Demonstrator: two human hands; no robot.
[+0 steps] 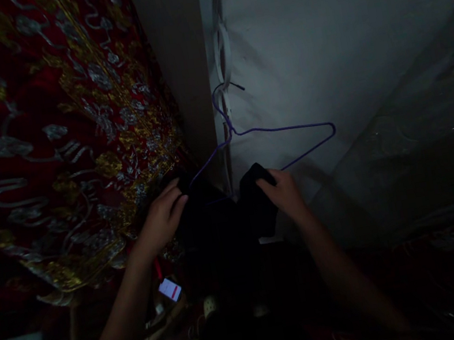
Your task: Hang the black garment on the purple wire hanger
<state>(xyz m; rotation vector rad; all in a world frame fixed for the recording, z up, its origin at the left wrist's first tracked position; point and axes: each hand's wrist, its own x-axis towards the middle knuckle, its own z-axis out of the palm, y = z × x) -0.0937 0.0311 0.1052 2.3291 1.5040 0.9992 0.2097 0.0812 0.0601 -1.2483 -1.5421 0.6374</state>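
Head view: dim room, pale wall, red-and-gold embroidered cloth hanging at left. A purple wire hanger hangs from white cords. Black garment lies below the hanger — left hand fingers clenched on one edge, right hand fingers grasping the other.

Head camera looks down, close over the wall corner.
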